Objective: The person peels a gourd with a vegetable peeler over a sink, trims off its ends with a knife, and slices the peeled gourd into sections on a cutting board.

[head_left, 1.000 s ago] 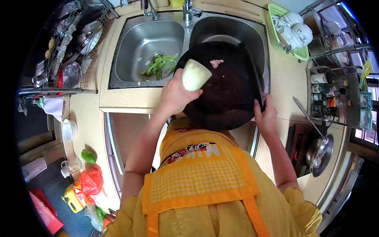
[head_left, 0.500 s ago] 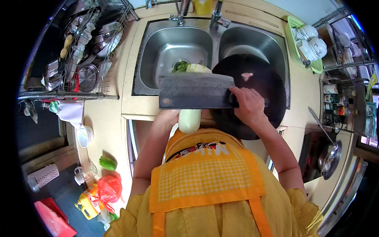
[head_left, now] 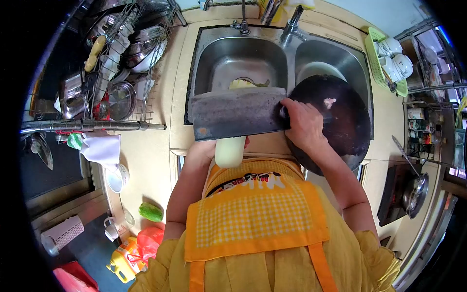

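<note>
My right hand (head_left: 305, 124) is closed round the handle end of a broad dark cleaver (head_left: 238, 113). The blade lies flat to my view, across a long pale green gourd (head_left: 229, 153), and hides its middle. Below the blade, my left hand (head_left: 208, 150) is wrapped round the gourd, most of its fingers hidden. The gourd's yellowish far end (head_left: 242, 84) shows past the blade, over the left sink basin (head_left: 238, 51). Beside my right hand, a dark round board (head_left: 335, 126) lies over the right basin with a small pinkish scrap (head_left: 329, 102) on it.
A wire rack (head_left: 131, 109) with pans stands at left. A green basket (head_left: 373, 58) of white bowls sits at right, near a pan (head_left: 416, 197) on the stove. A green vegetable (head_left: 151, 212) and a yellow jug (head_left: 125, 260) are at lower left.
The view has shifted, so the sink and counters sit further right. The cleaver has tilted slightly, and the gourd shows less of its far end above the blade. Both hands keep their holds.
</note>
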Action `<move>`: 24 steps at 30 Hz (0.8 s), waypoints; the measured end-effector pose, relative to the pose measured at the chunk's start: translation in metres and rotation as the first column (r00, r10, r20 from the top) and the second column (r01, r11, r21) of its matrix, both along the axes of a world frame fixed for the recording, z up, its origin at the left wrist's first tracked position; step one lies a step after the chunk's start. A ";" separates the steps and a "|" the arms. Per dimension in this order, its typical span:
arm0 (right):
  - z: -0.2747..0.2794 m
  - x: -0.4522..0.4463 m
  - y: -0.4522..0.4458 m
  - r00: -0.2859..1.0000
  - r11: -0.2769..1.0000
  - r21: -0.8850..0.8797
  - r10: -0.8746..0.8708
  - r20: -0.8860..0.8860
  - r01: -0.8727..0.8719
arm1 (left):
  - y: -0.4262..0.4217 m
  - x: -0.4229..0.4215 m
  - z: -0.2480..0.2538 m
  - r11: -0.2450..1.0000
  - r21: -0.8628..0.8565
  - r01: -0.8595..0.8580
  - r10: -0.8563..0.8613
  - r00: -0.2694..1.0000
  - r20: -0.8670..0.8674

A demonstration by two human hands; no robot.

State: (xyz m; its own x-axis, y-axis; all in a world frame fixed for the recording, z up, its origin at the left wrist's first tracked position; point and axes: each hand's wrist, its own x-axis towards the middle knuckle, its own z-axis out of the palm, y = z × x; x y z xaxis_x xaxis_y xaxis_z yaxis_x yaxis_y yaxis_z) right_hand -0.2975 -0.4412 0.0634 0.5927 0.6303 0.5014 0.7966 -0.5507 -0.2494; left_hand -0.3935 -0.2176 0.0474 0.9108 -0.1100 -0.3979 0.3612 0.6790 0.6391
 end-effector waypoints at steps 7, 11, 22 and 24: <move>0.008 0.003 0.020 1.000 0.999 -0.026 0.021 0.011 -0.021 | 0.019 0.004 0.015 0.996 -0.064 0.056 -0.061 0.995 -0.078; 0.005 0.014 0.027 0.989 0.989 -0.092 -0.120 -0.087 0.112 | 0.033 0.009 0.011 0.965 0.124 0.230 -0.208 0.963 -0.169; 0.012 -0.008 0.039 0.998 1.000 0.013 0.017 -0.056 -0.016 | 0.045 0.010 0.008 0.997 0.020 0.077 -0.077 0.997 -0.019; 0.012 -0.006 0.039 0.998 0.999 0.030 0.018 -0.054 -0.016 | 0.045 0.012 0.008 0.996 -0.080 0.030 -0.035 0.998 -0.058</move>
